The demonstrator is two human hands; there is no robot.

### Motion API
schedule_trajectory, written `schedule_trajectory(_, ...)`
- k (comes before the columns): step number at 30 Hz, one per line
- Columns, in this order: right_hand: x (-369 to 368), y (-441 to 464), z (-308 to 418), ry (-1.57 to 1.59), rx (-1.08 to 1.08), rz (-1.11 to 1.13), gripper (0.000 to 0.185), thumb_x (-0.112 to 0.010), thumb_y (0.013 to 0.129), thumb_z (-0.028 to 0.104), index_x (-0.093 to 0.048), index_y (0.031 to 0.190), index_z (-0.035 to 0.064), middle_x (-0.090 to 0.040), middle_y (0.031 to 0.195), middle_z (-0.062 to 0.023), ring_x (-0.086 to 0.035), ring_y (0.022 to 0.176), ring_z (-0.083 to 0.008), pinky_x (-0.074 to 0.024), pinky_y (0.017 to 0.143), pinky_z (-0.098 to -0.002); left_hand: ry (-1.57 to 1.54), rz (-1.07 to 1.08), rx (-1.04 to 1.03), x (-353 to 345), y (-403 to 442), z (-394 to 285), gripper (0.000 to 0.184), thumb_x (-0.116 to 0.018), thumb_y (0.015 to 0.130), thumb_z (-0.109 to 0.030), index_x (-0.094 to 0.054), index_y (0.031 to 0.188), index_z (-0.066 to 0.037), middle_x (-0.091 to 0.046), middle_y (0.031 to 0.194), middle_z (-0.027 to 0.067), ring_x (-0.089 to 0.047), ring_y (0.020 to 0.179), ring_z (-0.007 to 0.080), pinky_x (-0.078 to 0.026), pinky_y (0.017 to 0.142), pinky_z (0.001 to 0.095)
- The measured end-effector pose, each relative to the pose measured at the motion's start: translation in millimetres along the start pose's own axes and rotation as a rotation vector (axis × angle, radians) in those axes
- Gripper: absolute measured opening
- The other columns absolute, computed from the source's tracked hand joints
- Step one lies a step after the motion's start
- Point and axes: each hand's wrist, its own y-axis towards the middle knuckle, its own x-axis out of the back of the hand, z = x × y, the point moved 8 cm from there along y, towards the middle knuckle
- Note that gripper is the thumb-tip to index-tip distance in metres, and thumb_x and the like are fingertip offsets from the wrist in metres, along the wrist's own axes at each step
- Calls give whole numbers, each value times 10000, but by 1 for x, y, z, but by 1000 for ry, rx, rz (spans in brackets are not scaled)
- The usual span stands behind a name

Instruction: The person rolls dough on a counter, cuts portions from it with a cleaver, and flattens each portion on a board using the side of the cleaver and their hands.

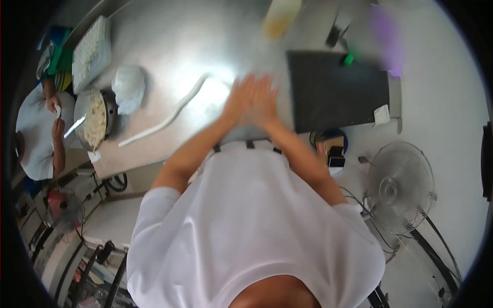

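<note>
On the metal table lies a long white rope of dough [177,109], curving from the lower left up toward my hands. Its far end fades near my left fingers, and I cannot tell whether it runs under them. My left hand [238,100] and my right hand [264,102] are side by side, touching or overlapping, with fingers stretched forward and slightly blurred. Neither hand visibly grips anything; whatever lies beneath the palms is hidden.
A dark board [339,92] lies right of my hands. To the left are a white plastic bag [128,84], a bowl of filling [96,120] and a tray of white pieces [92,54]. A co-worker [41,131] handles a small white piece. A fan [400,187] stands at right.
</note>
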Motion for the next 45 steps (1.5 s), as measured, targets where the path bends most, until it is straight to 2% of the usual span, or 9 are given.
schedule_trajectory(10, 35, 70, -51, 246, -106, -243, 985, -491, 984, 590, -218, 1561, -159, -138, 1654, -371, -40, 1577, -470, -23, 1255, -601, -142, 34, 48, 8, 89, 16, 835, -487, 941, -424, -215, 1651, -77, -185, 1712, 190, -133, 1596, 354, -116, 1246, 620)
schedule_trajectory(17, 26, -28, -28, 476, 146, -77, 950, -614, 967, 437, -163, 1577, -135, -68, 1652, -391, -78, 1536, -568, -98, 1250, -610, -368, 57, 55, -14, -31, -33, 905, -563, 922, -594, -282, 1634, -113, -231, 1716, 92, -176, 1589, 320, -103, 1234, 661)
schedule_trajectory(20, 88, -10, -106, 872, -17, -444, 929, -731, 894, 246, -205, 1610, -27, -52, 1652, -393, -124, 1540, -544, -193, 1236, -591, -255, 127, 164, 15, 17, -29, 1000, -573, 883, -703, -281, 1635, -111, -214, 1716, 125, -168, 1589, 333, -110, 1225, 676)
schedule_trajectory(23, 189, 42, -208, 320, -132, -750, 787, -759, 844, 221, -391, 1500, -12, -260, 1615, -338, -325, 1458, -517, -309, 1179, -559, -166, 45, 355, 27, 96, -5, 1027, -549, 887, -720, -263, 1633, -74, -167, 1718, 181, -131, 1588, 375, -87, 1236, 655)
schedule_trajectory(28, 214, 101, -347, 150, -680, -186, 768, -807, 834, 337, -432, 1422, 14, -457, 1422, -256, -528, 1286, -453, -494, 1004, -522, -247, 137, 267, 3, 66, -42, 909, -495, 952, -654, -280, 1632, -91, -189, 1721, 139, -136, 1592, 358, -60, 1229, 668)
schedule_trajectory(35, 156, 141, -452, 83, -663, -230, 513, -722, 876, 195, -479, 1257, -49, -567, 1231, -252, -677, 1031, -354, -577, 823, -421, -183, 187, 332, 19, 44, -58, 952, -494, 937, -699, -275, 1636, -91, -210, 1714, 138, -141, 1592, 349, -34, 1225, 676)
schedule_trajectory(38, 171, 114, -428, 1647, -691, -174, 369, -563, 843, 7, -514, 1200, -76, -550, 966, -107, -533, 680, -136, -428, 492, -276, -86, -17, 569, 21, 100, -14, 986, -506, 940, -671, -232, 1631, -25, -182, 1716, 170, -107, 1592, 375, -55, 1237, 649)
schedule_trajectory(40, 190, 98, -389, 2533, -258, 102, 547, -558, 823, -15, -466, 1355, -105, -492, 935, -79, -467, 634, -107, -412, 474, -252, -115, -72, 717, 19, 116, 2, 991, -496, 945, -666, -215, 1630, -8, -162, 1718, 182, -94, 1594, 374, -64, 1244, 633)
schedule_trajectory(45, 243, 24, -321, 2704, 197, 447, 800, -537, 828, -3, -249, 1568, -97, -422, 926, -74, -436, 605, -100, -414, 462, -220, -220, 22, 317, 11, 54, -56, 729, -689, 923, -383, -441, 1519, -45, -363, 1637, 169, -310, 1532, 340, -265, 1205, 573)
